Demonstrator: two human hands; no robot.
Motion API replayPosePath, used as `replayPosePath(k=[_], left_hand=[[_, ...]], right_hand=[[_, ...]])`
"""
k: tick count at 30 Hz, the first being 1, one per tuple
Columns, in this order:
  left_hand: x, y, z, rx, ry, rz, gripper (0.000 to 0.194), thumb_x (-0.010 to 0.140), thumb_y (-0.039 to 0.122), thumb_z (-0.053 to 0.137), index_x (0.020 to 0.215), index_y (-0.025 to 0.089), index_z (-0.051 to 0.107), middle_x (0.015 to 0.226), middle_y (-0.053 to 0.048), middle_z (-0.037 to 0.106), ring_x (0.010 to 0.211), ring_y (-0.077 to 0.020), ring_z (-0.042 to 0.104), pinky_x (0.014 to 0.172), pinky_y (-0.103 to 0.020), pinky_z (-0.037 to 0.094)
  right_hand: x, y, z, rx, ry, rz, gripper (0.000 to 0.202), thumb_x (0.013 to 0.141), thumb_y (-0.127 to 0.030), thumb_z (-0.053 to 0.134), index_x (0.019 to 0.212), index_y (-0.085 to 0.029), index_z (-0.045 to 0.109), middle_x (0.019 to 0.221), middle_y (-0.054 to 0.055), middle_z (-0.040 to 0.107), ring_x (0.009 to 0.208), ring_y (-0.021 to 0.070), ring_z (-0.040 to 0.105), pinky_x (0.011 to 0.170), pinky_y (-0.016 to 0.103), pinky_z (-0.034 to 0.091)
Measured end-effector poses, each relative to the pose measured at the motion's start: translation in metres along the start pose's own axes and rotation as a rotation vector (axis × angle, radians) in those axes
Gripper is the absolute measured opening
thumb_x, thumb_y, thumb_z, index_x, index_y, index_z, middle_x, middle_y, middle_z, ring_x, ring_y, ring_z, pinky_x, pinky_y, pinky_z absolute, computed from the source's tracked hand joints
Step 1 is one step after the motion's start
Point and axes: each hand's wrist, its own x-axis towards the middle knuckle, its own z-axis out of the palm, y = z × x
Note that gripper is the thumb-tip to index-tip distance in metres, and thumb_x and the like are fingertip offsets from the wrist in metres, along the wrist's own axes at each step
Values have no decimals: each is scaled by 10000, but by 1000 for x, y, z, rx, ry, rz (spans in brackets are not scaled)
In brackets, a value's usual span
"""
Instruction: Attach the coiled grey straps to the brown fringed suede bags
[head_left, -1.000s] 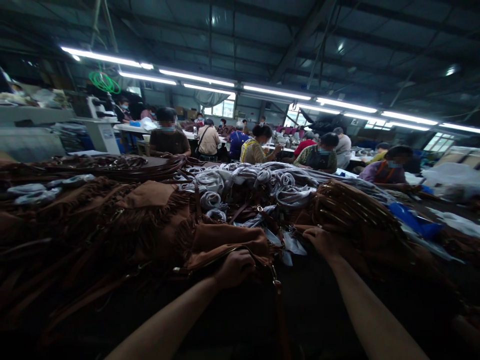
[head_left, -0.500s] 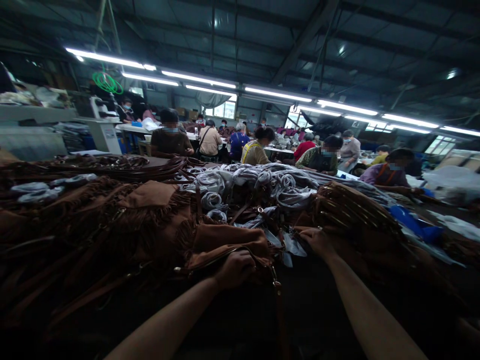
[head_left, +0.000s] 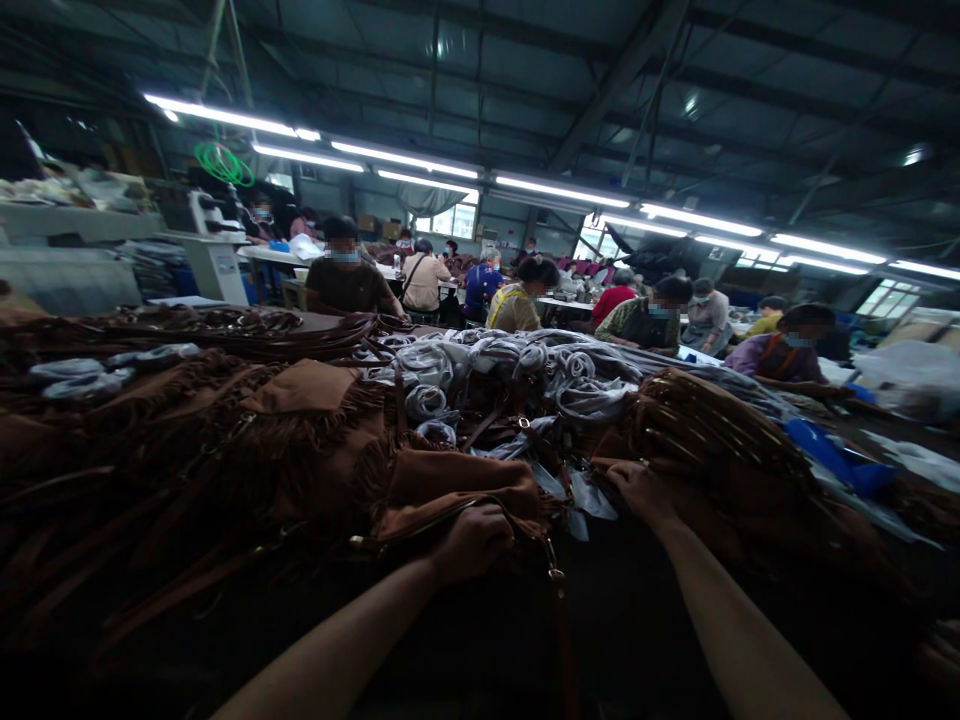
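Near the centre lies a brown bag (head_left: pixel 457 485) with an open zipped edge. My left hand (head_left: pixel 476 540) is closed on that near edge, its fingertips partly hidden in the bag's opening. A brown strap (head_left: pixel 559 610) hangs from a metal clip at the bag's right corner. Farther right, my right hand (head_left: pixel 637 490) has its fingers bent together at the edge of brown material beside a stack of brown bags (head_left: pixel 712 430); what it pinches is too dark to make out. Small clear plastic pieces (head_left: pixel 589 495) lie between my hands.
Fringed brown bags (head_left: pixel 300 420) and straps cover the left side. Plastic-wrapped coiled straps (head_left: pixel 517 365) are heaped behind. A blue object (head_left: pixel 836 455) lies at the right. Several people sit at tables beyond, and part of another hand (head_left: pixel 941 650) shows at the lower right edge.
The view has shifted slightly, so the background sits a little farther right. My hands keep nearly the same places and poses. More of the hand at the right edge shows.
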Motion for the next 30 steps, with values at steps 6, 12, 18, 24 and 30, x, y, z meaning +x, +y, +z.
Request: replayPosePath(k=[6, 12, 18, 24, 30], left_hand=[[0, 0, 0, 7, 4, 1, 192, 865, 226, 502, 714, 158, 599, 769, -48, 622, 722, -145, 557, 677, -259, 401], [-1, 0, 0, 42, 6, -9, 192, 869, 253, 510, 737, 162, 615, 770, -48, 614, 721, -147, 550, 672, -261, 390], [-2, -2, 2, 77, -8, -9, 160, 856, 225, 520, 725, 157, 581, 777, -32, 617, 718, -133, 532, 658, -254, 355], [-1, -2, 2, 84, -14, -32, 182, 864, 237, 501, 728, 156, 590, 783, -39, 619, 716, -135, 534, 657, -253, 356], [-2, -2, 2, 82, -6, -42, 174, 857, 228, 509, 727, 158, 602, 799, -46, 631, 733, -143, 548, 663, -257, 368]], right_hand=[[-1, -25, 2, -68, 24, -134, 215, 848, -302, 522, 861, -239, 728, 1033, 30, 694, 971, 188, 605, 862, 292, 417], [8, -42, 11, -235, -66, -103, 159, 831, -278, 581, 859, -222, 728, 923, 61, 677, 918, 199, 584, 788, 290, 393], [10, -34, 13, -224, -57, -107, 176, 854, -274, 553, 813, -216, 715, 890, 41, 661, 878, 172, 588, 747, 259, 389], [15, -41, 21, -215, 40, -82, 246, 897, -337, 498, 937, -212, 706, 926, 67, 639, 913, 186, 575, 763, 261, 401], [29, -52, 26, -145, 117, -87, 186, 839, -282, 567, 796, -198, 727, 866, 84, 652, 893, 202, 585, 808, 289, 422]])
